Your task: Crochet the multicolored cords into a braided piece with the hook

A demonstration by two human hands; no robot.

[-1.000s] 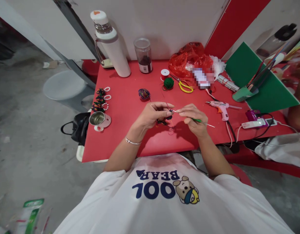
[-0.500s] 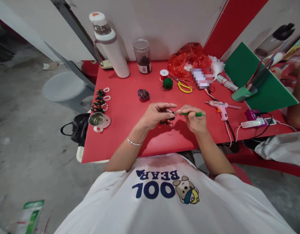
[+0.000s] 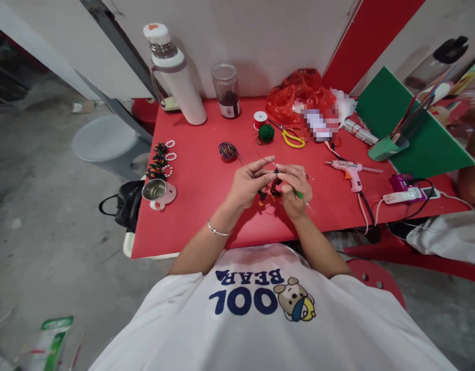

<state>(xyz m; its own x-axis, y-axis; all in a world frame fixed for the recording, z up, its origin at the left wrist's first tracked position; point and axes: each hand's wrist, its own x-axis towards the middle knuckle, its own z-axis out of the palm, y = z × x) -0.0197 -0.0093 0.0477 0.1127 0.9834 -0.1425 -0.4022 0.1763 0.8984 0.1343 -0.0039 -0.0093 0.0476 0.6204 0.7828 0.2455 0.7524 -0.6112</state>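
Note:
My left hand (image 3: 248, 184) pinches a small dark multicoloured crochet piece (image 3: 275, 188), whose lower part hangs below the fingers. Closed around a crochet hook with a green handle (image 3: 299, 194), my right hand (image 3: 297, 188) meets the left at the top of the piece. The metal tip of the hook points up and left, by the left fingertips. A ball of multicoloured yarn (image 3: 227, 151) lies just beyond my left hand. Farther back are a green yarn ball (image 3: 266, 133), a red thread spool (image 3: 260, 120) and yellow-handled pliers (image 3: 293, 139).
On the red table (image 3: 191, 206) stand a metal cup (image 3: 158, 193), finished pieces with pearl loops (image 3: 160, 161), a white thermos (image 3: 181, 82) and a jar (image 3: 226, 91). To the right are a pink glue gun (image 3: 351, 172), a power strip (image 3: 405, 196) and a green board (image 3: 415, 123).
My right hand has moved left against my left hand. The hook has turned from nearly level to slanting, its handle now mostly covered by my fingers.

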